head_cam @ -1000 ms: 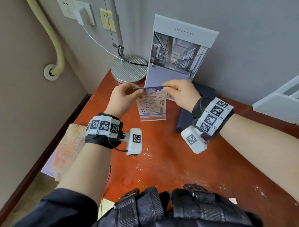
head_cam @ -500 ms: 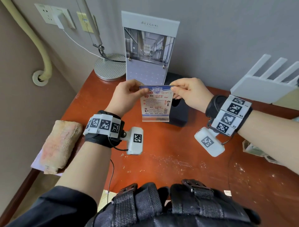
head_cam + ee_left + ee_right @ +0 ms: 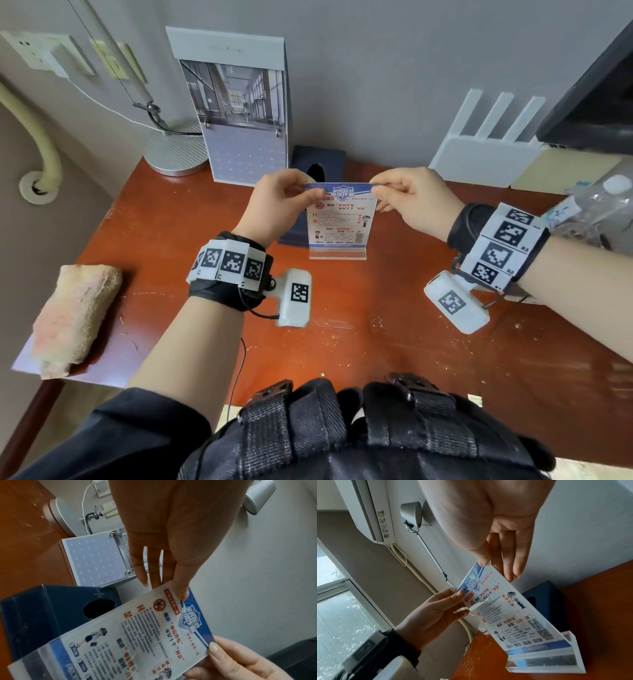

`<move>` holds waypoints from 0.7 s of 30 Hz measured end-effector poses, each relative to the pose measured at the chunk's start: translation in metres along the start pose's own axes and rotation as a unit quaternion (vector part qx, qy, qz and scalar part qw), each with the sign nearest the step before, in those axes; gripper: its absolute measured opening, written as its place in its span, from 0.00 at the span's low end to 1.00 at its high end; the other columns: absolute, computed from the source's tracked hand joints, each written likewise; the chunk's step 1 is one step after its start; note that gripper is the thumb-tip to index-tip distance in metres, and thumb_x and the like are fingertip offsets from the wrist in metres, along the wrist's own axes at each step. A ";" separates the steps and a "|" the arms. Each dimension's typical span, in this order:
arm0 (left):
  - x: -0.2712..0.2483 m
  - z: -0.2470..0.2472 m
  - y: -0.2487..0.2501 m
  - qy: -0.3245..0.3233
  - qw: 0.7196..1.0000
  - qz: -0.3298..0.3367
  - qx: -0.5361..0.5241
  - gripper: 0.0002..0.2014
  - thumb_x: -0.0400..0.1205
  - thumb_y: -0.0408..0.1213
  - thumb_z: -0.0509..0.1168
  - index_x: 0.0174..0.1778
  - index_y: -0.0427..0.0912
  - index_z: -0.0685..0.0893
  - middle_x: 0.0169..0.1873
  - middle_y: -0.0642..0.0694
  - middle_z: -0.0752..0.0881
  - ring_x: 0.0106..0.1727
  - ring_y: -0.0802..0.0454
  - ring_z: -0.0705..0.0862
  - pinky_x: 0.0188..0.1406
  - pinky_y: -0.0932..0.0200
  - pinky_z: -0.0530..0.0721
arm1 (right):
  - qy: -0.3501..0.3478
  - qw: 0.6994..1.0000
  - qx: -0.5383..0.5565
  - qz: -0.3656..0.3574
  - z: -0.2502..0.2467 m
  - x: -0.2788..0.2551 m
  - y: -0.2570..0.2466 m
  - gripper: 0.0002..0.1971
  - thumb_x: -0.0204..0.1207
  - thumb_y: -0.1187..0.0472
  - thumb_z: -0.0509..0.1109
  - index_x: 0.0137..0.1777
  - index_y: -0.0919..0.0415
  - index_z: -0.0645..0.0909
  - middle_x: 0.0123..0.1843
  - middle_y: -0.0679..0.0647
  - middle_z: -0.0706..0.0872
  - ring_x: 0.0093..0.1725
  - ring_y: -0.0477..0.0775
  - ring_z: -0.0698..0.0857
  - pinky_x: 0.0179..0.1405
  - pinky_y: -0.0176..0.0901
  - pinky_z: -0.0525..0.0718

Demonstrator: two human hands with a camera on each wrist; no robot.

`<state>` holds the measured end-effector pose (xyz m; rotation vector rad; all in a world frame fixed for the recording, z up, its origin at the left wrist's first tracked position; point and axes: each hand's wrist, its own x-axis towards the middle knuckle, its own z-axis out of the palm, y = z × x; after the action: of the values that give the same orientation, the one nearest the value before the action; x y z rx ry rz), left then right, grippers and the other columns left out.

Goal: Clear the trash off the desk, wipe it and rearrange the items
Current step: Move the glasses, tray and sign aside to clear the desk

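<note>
Now pinched by left hand and right hand at top corners only, acrylic sign mid-desk, just near of tissue box: likely to slip, tip.

It looked like a hotel or guest room with a small work corner. A reddish-brown wooden desk stood against a grey wall, and at its far left corner sat a desk lamp on a round metal base. Beside the lamp stood a tall brochure stand showing a photo of a building interior. A white router with upright antennas sat at the far right edge. A wall air conditioner hung beside a window, and wall sockets were mounted above the desk's left corner.
</note>
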<state>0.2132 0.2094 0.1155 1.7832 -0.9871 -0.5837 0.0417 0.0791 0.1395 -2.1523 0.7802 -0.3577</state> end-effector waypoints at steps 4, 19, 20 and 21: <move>0.002 0.028 0.013 -0.014 1.000 0.009 0.019 0.09 0.78 0.39 0.71 0.47 0.36 0.85 0.37 0.50 0.88 0.37 0.66 0.84 0.37 0.75 0.80 | 0.008 1.000 -0.003 0.012 -0.023 -0.014 0.019 0.11 0.83 0.65 0.63 0.61 0.65 0.82 0.43 0.52 0.86 0.44 0.54 0.87 0.50 0.43 0.86; 0.010 0.132 0.044 -0.048 0.998 0.029 0.043 0.05 0.77 0.39 0.73 0.41 0.42 0.85 0.36 0.52 0.87 0.32 0.72 0.82 0.34 0.75 0.78 | 0.004 0.999 -0.036 0.031 -0.096 -0.046 0.094 0.11 0.83 0.66 0.62 0.61 0.67 0.81 0.47 0.55 0.87 0.44 0.51 0.86 0.44 0.29 0.83; 0.011 0.137 0.046 -0.047 0.998 0.027 0.043 0.06 0.77 0.39 0.73 0.42 0.41 0.85 0.36 0.51 0.88 0.33 0.70 0.82 0.35 0.73 0.79 | 0.004 0.999 -0.040 0.031 -0.101 -0.046 0.098 0.11 0.83 0.66 0.62 0.61 0.67 0.81 0.47 0.55 0.87 0.44 0.52 0.86 0.46 0.33 0.85; 0.013 0.143 0.047 -0.047 0.998 0.025 0.045 0.06 0.77 0.39 0.73 0.42 0.40 0.86 0.37 0.50 0.88 0.35 0.67 0.83 0.36 0.71 0.80 | 0.005 0.998 -0.045 0.032 -0.104 -0.047 0.103 0.11 0.83 0.66 0.63 0.61 0.66 0.82 0.47 0.55 0.87 0.44 0.52 0.87 0.48 0.37 0.86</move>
<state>0.0963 0.1154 0.1011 1.8174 -1.1357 -0.6042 -0.0873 -0.0034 0.1275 -2.2049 0.8841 -0.3061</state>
